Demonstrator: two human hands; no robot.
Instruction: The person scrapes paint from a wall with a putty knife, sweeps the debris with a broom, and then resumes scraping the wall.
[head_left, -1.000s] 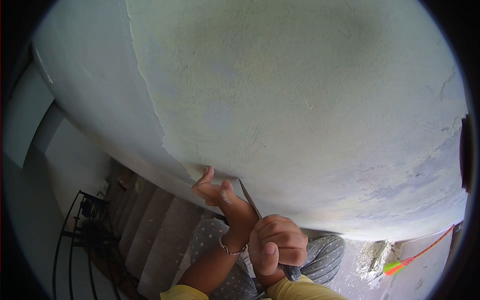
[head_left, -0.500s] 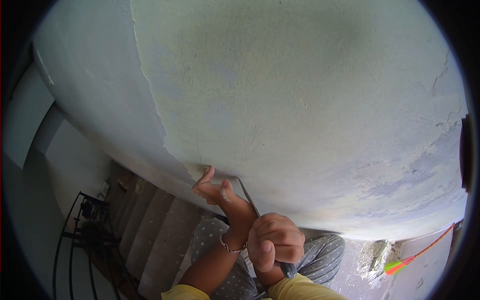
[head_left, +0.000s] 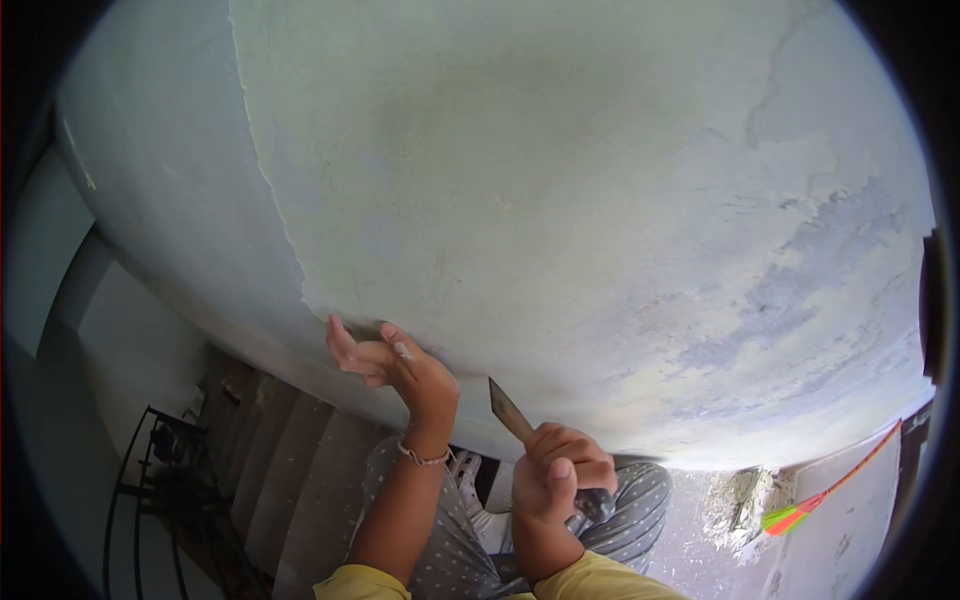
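Observation:
My right hand (head_left: 563, 472) is wrapped round the dark handle of a scraper (head_left: 509, 408). Its narrow metal blade points up and left, the tip close to the wall (head_left: 470, 230). To its left, my left hand (head_left: 395, 365) is empty, fingers apart and fingertips at the wall surface. A whitish smear shows on that hand's thumb, and a beaded bracelet (head_left: 424, 457) circles the wrist. Peeled paint leaves a ragged edge running up the wall on the left, and bluish bare patches show on the right.
Stairs (head_left: 280, 450) descend at the lower left beside a black metal railing (head_left: 165, 480). My legs in dotted grey trousers (head_left: 630, 510) are folded below. A pile of paint flakes (head_left: 745, 510) lies at the lower right, near an orange and green brush-like object (head_left: 785, 518).
My left hand has moved left, apart from my right wrist. The scraper has turned to show its blade's flat face, its tip slightly lower. The view has shifted right along the wall.

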